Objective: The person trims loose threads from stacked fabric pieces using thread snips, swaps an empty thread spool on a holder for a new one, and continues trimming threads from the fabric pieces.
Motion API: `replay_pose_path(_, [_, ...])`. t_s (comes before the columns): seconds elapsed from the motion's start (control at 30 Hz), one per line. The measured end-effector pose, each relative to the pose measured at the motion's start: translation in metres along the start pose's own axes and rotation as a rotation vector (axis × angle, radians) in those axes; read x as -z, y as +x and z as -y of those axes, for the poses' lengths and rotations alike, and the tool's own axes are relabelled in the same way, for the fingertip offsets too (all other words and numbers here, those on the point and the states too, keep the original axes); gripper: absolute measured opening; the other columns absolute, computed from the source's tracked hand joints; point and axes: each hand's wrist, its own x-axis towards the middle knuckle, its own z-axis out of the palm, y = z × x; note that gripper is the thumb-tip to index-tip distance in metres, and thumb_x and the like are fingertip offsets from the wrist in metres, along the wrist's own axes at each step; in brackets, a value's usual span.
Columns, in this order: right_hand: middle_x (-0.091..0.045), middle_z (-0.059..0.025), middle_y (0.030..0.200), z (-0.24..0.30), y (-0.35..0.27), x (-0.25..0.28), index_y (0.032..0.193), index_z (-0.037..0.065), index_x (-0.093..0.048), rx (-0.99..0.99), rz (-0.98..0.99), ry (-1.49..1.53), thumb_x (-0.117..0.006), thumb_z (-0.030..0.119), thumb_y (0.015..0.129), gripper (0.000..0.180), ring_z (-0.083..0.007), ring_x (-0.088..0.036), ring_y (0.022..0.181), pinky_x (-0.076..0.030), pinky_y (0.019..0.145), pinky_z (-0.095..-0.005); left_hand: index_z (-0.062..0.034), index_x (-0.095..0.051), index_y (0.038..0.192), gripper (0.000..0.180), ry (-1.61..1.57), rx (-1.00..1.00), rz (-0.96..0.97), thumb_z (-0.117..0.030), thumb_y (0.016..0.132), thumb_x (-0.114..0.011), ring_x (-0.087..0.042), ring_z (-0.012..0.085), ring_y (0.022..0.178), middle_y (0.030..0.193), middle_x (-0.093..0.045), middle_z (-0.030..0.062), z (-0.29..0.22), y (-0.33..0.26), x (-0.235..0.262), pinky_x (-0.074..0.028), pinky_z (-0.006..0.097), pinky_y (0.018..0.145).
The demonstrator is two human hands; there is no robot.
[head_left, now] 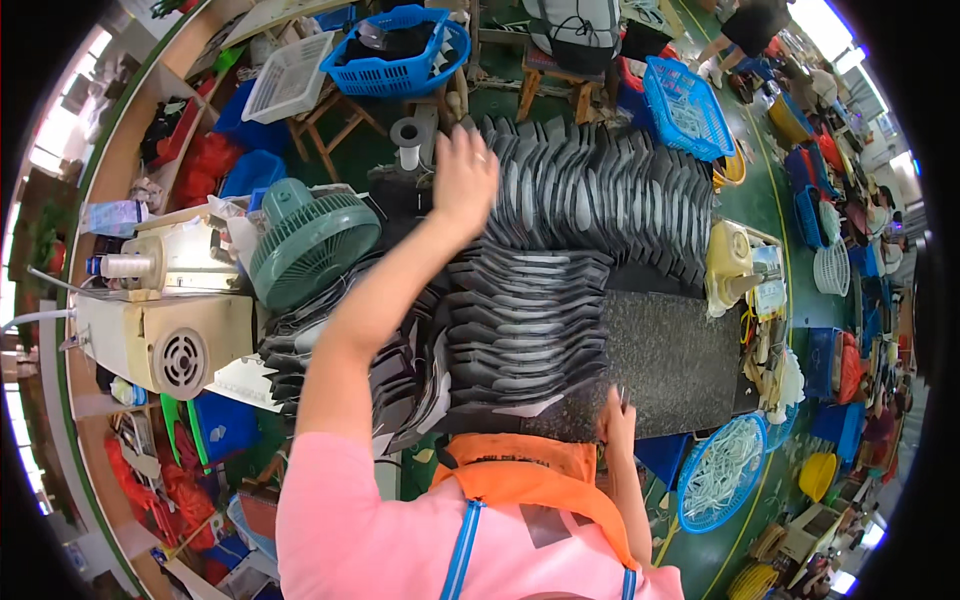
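Observation:
Overlapping dark, curved cut pieces with pale grey patches lie in a long far row point(600, 190) and a nearer row point(525, 325) on the dark speckled worktop point(675, 350). My left hand point(465, 185) reaches out to the left end of the far row, with its fingers stretched and nothing seen in them. Down by the worktop's near edge, close to my orange apron point(530, 455), my right hand point(618, 425) is closed. A small dark tip sticks up from its fingers; what it belongs to is too small to make out.
Left of the rows stand a green fan point(310, 245) and a cream sewing machine point(165, 335). Beyond my left hand is a grey spool point(408, 143). A cream machine head point(728, 260) stands at the right edge. A blue basket of pale strips point(722, 472) sits low on the right.

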Motion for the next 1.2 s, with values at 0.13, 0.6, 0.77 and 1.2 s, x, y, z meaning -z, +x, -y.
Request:
replay_pose_path(0.13, [-0.038,-0.0008,0.044,-0.011,-0.008,0.023,0.058,0.009,-0.044,-0.034,0.031,0.06,-0.042,0.046,0.092,0.051,-0.0099,-0.032,0.036,-0.022,0.036,-0.026,-0.02,-0.058,0.104,0.028,-0.04,0.243,0.045,-0.016,0.076,-0.06,-0.045,0.0396,0.111,0.115,-0.049,0.0147,0.092,-0.001,-0.064,-0.038,0.052,0.09])
replay_pose_path(0.6, [-0.059,-0.0039,0.086,0.18,-0.029,-0.079,0.099,0.0,-0.062,1.101,0.327,-0.096,-0.066,0.018,0.08,0.026,-0.0099,-0.056,0.073,-0.043,0.056,-0.0232,-0.0114,-0.063,0.105,0.028,-1.136,0.261,0.002,-0.029,0.084,-0.059,-0.056,0.0191,0.076,0.081,-0.055,0.0094,0.087,0.041,0.183,-0.045,0.031,0.067])
replay_pose_path(0.77, [-0.058,-0.0081,0.096,0.246,-0.067,-0.095,0.107,0.005,-0.06,1.546,0.061,-0.486,-0.071,0.016,0.072,0.038,-0.0256,-0.061,0.074,-0.051,0.066,-0.0295,-0.0059,-0.06,0.109,0.027,-1.202,0.13,0.056,-0.024,0.091,-0.05,-0.047,0.0056,0.076,0.086,-0.051,-0.0014,0.061,0.037,0.242,-0.037,0.019,0.064])
replay_pose_path(1.2, [-0.063,-0.0132,0.074,0.226,-0.088,-0.016,0.092,0.002,-0.066,1.757,-0.028,-0.514,-0.062,0.003,0.078,0.014,-0.0257,-0.062,0.062,-0.048,0.058,-0.0263,-0.009,-0.05,0.098,0.018,-1.471,0.455,-0.251,-0.026,0.092,-0.049,-0.042,0.0042,0.058,0.079,-0.046,-0.0017,0.027,0.04,0.218,-0.03,0.017,0.044])
